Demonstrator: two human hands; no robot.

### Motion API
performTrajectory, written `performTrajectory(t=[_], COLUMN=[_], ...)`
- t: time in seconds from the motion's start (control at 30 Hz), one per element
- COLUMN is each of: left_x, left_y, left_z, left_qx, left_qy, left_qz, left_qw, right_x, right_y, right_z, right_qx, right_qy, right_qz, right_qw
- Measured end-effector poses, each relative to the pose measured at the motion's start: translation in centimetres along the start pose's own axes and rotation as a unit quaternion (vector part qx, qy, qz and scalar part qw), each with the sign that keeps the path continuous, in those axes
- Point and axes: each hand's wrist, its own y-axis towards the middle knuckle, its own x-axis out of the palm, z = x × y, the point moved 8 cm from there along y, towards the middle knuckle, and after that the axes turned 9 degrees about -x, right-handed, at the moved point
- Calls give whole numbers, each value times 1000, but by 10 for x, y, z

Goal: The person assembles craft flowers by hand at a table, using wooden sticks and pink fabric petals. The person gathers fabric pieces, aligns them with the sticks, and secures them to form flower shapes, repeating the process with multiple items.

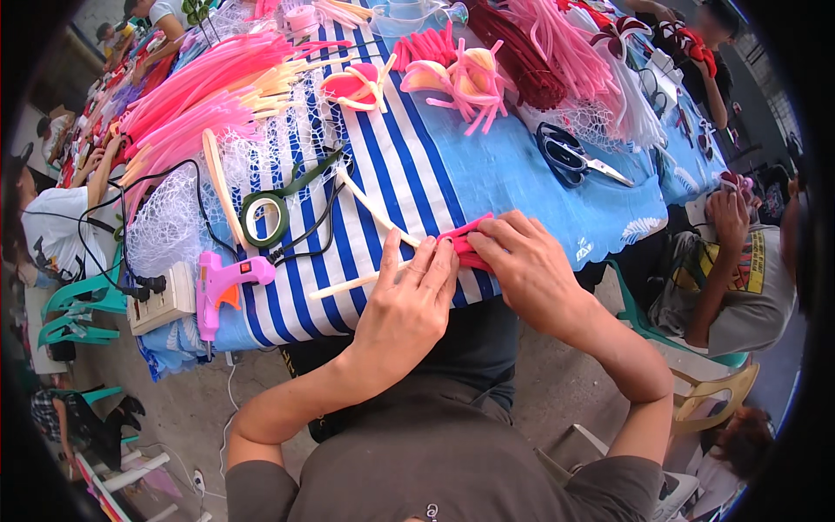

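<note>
Striped cloth (396, 165) lies beneath (purple glue gun (211, 291) at left); near its front edge the right hand (532, 261) finger-pinches a pink bundle (465, 229); the left hand (409, 291), fingers slightly spread, covers cream strips (352, 284), grip unclear.

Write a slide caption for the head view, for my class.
Left hand and right hand meet at bright pink strips over a striped cloth, glue gun at left, scissors at right.

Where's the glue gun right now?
Head view, left side: the pink-purple glue gun lies by the table's near edge, just right of the white outlet box, below the green tape roll.
</note>
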Motion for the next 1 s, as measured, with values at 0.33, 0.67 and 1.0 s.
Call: performTrajectory(t=[0.33,0.67,1.0], left_x=[5,11,-5], left_y=[2,-1,4], left_z=[7,12,-24], left_qx=[-1,-3,-24], left_qy=[40,89,-143], left_qz=[2,-20,-42], left_qw=[999,996,988], right_x=[-5,4,31], right_y=[-22,-24,-30], right_z=[-11,-22,-19], right_qx=[24,71,74], right_qy=[-23,-31,-17], right_qz=[18,-13,-92], right_qw=[999,997,993])
